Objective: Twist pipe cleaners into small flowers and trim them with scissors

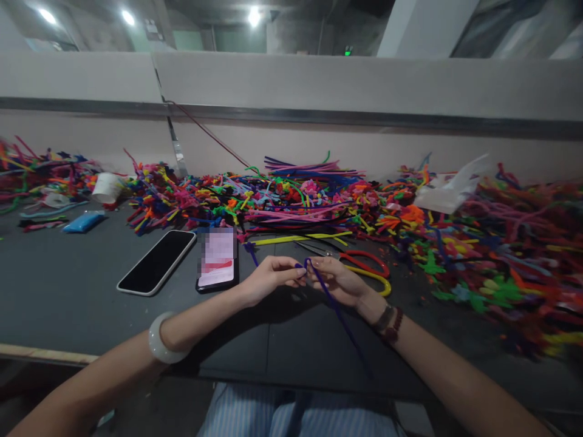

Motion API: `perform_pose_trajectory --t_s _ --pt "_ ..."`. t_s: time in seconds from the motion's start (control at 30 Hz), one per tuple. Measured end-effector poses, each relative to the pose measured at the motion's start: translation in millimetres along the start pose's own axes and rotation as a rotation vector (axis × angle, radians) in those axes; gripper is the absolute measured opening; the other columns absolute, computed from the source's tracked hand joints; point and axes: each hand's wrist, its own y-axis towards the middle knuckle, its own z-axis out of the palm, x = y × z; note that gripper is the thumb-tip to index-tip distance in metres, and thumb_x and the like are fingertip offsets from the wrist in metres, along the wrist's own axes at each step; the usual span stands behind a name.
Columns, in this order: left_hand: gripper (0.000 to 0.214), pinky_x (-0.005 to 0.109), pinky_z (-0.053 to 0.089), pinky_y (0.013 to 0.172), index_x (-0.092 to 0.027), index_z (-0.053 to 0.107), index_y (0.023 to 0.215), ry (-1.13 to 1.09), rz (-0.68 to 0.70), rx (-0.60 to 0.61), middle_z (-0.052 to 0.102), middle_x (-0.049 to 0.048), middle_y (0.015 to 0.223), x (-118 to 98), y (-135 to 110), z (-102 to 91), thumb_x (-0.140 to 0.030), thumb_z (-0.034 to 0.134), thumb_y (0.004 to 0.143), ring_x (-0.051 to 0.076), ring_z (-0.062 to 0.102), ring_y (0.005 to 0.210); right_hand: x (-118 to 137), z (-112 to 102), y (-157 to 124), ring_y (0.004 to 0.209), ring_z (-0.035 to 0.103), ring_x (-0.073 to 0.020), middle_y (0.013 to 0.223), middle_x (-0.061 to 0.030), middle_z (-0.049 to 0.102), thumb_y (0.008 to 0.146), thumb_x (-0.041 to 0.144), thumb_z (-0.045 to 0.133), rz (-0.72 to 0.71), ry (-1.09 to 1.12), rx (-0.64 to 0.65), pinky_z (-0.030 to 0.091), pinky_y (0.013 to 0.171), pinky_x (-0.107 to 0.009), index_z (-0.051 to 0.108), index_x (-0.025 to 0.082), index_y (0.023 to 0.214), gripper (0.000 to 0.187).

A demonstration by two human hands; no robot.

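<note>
A dark purple pipe cleaner [334, 303] is pinched between my two hands above the dark table. Its top bends into a small loop at the fingertips, and one long end hangs down toward the table's front edge. My left hand [273, 276] is closed on it from the left, thumb and forefinger together. On the other side my right hand [339, 279] grips it near the loop. Another purple end [251, 254] shows behind my left hand; whether it is the same piece I cannot tell. Scissors [368, 264] with red and yellow handles lie just behind my right hand.
Two phones lie at the left, one dark-screened [157, 262], one lit [217, 261]. Heaps of colourful pipe cleaners [191, 194] line the back and right. A white cup [107, 188], a blue packet [84, 221] and a white plastic piece [444, 194] are among them. A low wall [291, 82] stands behind.
</note>
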Motion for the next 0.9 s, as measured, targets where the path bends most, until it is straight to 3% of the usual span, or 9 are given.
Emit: perform_pose_trajectory --t_s 0.2,0.43,0.67,0.9 --pt "0.022 0.020 0.043 0.065 -0.009 0.065 0.071 -0.070 -0.035 -0.011 0.063 0.0039 0.066 -1 -1 1.6 -0.029 0.068 0.062 0.009 0.057 0.065 -4 2 3 0.045 0.046 -0.0029 0.056 0.0024 0.056 0.058 0.020 0.074 -0.042 0.003 -0.075 0.034 0.042 -0.013 0.063 0.011 0.069 0.018" --pt "0.022 0.020 0.044 0.067 -0.008 0.067 0.070 -0.090 -0.039 -0.021 0.064 0.0046 0.067 -2 -2 3.3 -0.028 0.069 0.061 0.008 0.057 0.064 -8 5 4 0.050 0.054 -0.0051 0.060 0.0025 0.060 0.059 0.022 0.073 -0.054 0.037 -0.085 0.043 0.051 -0.016 0.062 0.013 0.069 0.018" --pt "0.022 0.021 0.044 0.068 -0.008 0.068 0.075 -0.092 -0.020 -0.015 0.066 0.0059 0.069 -2 -3 3.8 -0.027 0.068 0.064 0.009 0.058 0.064 -9 14 3 0.040 0.045 -0.0012 0.051 0.0048 0.056 0.058 0.022 0.074 -0.062 0.104 -0.093 0.031 0.035 -0.010 0.059 0.012 0.063 0.018" --pt "0.021 0.021 0.045 0.068 -0.008 0.068 0.075 -0.108 -0.017 -0.015 0.066 0.0055 0.068 -1 -2 4.1 -0.026 0.067 0.064 0.009 0.058 0.064 -9 20 3 0.037 0.040 0.0004 0.048 0.0070 0.053 0.054 0.019 0.076 -0.114 0.132 -0.168 0.027 0.034 -0.009 0.060 0.013 0.065 0.021"
